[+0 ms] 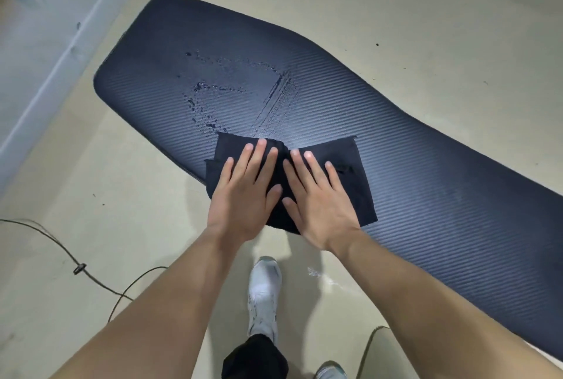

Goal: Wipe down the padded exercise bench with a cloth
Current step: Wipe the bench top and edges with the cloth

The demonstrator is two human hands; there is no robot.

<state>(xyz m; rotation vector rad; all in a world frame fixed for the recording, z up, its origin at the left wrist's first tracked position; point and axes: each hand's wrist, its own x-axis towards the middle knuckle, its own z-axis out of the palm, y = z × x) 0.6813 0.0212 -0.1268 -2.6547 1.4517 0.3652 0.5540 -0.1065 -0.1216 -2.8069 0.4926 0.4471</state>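
Head view: both hands' spread fingers press flat atop the cloth on the bench.

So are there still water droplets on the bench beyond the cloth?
Yes, droplets bead on the bench past the cloth's far edge.

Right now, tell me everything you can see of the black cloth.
The black cloth is a thin, soft-looking fabric, roughly rectangular, creased at its middle. It lies flat on the near edge of the dark ribbed bench pad, its near-left corner hanging slightly past the edge. The left hand and right hand press on it side by side, palms down, fingers spread. Water droplets sit on the pad just beyond it.
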